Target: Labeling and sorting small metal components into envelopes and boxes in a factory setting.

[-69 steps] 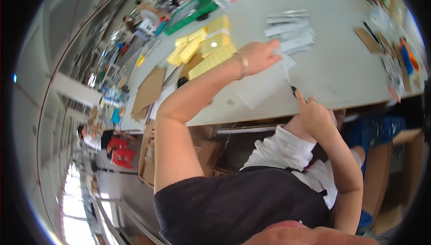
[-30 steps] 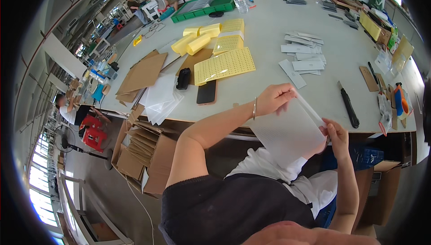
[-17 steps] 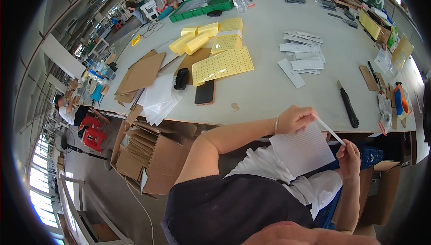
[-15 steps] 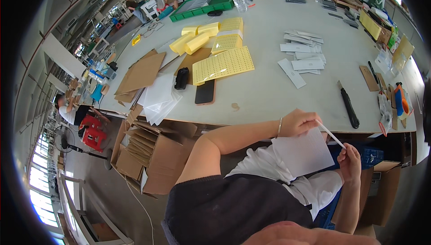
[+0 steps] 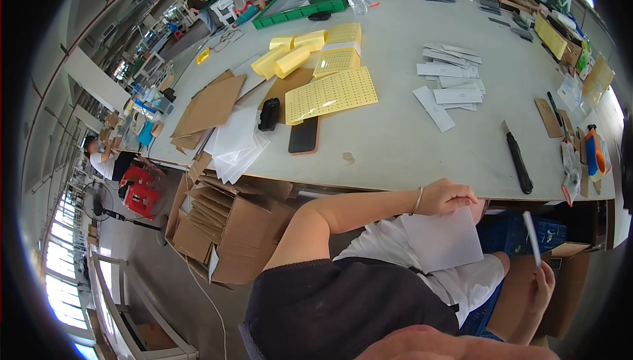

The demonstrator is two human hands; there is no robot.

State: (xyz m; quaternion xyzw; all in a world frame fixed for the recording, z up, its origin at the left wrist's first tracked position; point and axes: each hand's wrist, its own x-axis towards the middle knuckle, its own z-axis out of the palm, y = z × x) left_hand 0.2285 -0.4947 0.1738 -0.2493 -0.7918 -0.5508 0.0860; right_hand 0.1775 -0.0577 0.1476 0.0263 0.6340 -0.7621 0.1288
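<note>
My left hand (image 5: 450, 196), with a bracelet on the wrist, pinches the top edge of a white ribbed sheet (image 5: 443, 238) that hangs over my lap just below the table's front edge (image 5: 395, 185). Lower and to the right, my right hand (image 5: 542, 289) holds a thin white strip (image 5: 531, 237) upright, apart from the sheet. Both hands are below table level.
On the table lie yellow label sheets (image 5: 331, 93), a phone (image 5: 304, 135), a small black device (image 5: 269, 114), a black utility knife (image 5: 516, 159), a pile of white strips (image 5: 448, 80), cardboard pieces (image 5: 210, 105) and a green tray (image 5: 300, 5). Open cardboard boxes (image 5: 221, 225) stand on the floor at left.
Both hands held the white sheet together. Now my right hand has moved down and right with a thin strip, and my left hand keeps the sheet near my lap.
</note>
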